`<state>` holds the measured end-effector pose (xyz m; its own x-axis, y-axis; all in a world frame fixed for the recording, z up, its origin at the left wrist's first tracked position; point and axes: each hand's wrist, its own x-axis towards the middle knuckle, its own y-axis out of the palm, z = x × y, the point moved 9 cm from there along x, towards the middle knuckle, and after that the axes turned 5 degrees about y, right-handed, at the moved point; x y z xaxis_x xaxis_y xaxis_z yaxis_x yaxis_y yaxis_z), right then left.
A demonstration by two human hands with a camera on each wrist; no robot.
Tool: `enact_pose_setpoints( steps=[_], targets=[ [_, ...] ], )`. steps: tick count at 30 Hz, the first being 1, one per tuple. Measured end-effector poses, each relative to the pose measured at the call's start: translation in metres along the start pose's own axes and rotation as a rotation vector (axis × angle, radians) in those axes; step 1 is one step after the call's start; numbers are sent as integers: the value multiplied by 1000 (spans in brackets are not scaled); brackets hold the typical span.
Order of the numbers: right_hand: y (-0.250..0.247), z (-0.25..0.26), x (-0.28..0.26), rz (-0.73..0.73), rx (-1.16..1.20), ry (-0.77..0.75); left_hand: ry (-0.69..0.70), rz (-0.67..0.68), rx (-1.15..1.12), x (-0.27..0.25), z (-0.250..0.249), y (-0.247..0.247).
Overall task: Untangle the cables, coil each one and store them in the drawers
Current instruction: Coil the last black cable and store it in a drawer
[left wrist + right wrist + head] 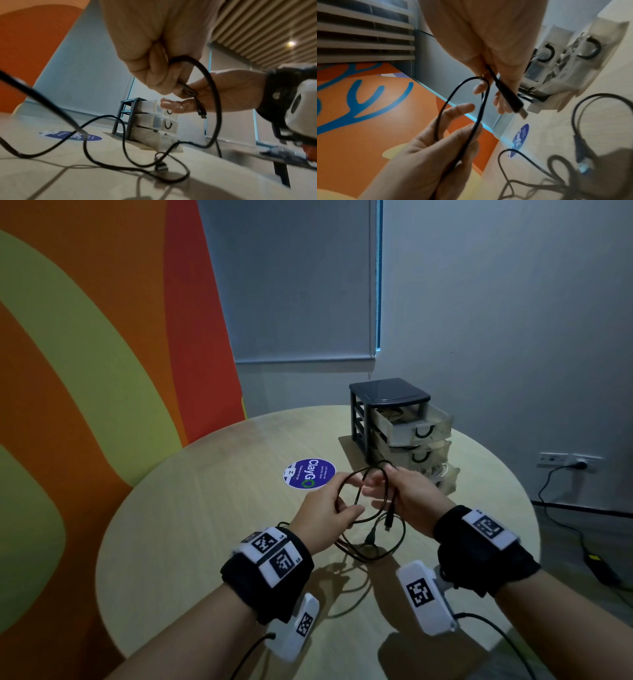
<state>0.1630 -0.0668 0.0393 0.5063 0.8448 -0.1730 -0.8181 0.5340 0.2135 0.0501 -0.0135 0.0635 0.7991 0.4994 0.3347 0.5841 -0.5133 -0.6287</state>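
A thin black cable (pixel 356 479) is held in a loop above the round table (pixel 205 508). My left hand (pixel 337 506) grips the lower part of the loop (pixel 453 97). My right hand (pixel 383 489) pinches the same cable just behind its plug (pixel 519 109), which hangs free. A second black cable (pixel 380 554) lies loose on the table below the hands, its plug (pixel 161 167) resting on the wood. The black drawer unit (pixel 388 392) stands behind the hands with its translucent drawers (pixel 416 424) pulled out.
A round blue sticker (pixel 310 473) lies on the table left of the drawer unit. An orange and yellow wall panel (pixel 85 371) stands to the left. A power lead (pixel 561 522) runs over the floor at the right.
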Motion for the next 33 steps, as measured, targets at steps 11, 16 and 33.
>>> enact_pose_setpoints(
  steps=[11, 16, 33],
  targets=[
    [-2, -37, -2, 37, -65, 147, -65, -104, 468, 5, 20, 4],
    [3, -26, 2, 62, 102, 106, -24, 13, 628, 10, 20, 17],
    [-10, -18, 26, 89, -66, -68, 348, 41, 641, 14, 0, 35]
  ],
)
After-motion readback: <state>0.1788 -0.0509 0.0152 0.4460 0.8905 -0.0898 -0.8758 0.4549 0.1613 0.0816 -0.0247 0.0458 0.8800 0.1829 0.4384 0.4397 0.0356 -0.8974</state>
